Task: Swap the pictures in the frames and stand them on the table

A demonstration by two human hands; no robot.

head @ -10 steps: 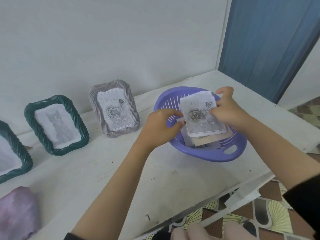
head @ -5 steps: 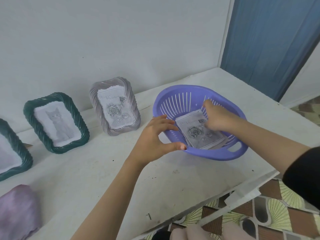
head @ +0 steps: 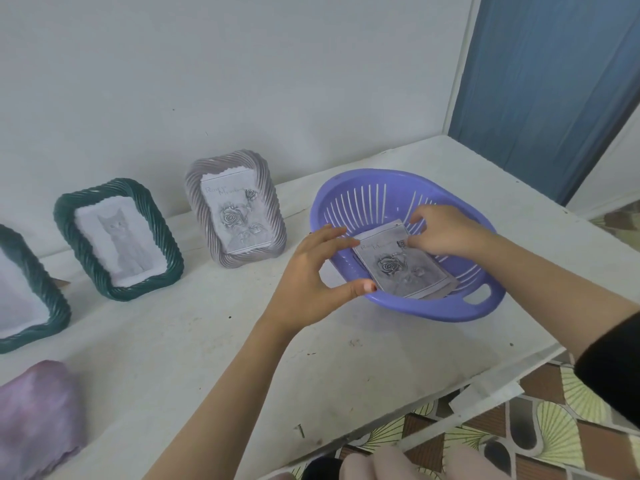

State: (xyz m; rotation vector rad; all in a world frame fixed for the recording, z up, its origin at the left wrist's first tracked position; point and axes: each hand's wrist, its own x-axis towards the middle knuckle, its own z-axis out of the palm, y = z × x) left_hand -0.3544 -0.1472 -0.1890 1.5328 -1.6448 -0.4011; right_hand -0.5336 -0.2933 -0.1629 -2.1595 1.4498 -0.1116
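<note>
Rose picture (head: 401,268): centre right, flat in purple basket (head: 363,188). Right hand (head: 446,230) pinches its upper corner. Left hand (head: 311,271): fingers spread at basket's left rim, grip not discernible. Grey frame (head: 237,209): upright, centre left.

Lit brightly and evenly by soft, cool, diffuse light, without glare. Casts only faint, blurred-edged shadows, darkest on the table (head: 207,341) beneath the purple basket (head: 415,315) toward 5 o'clock. Bows straight lines near the borders, notably the door frame (head: 461,64) at 1 o'clock. Renders the centre sharp, yet softens the pink cloth (head: 34,417) at 8 o'clock.
</note>
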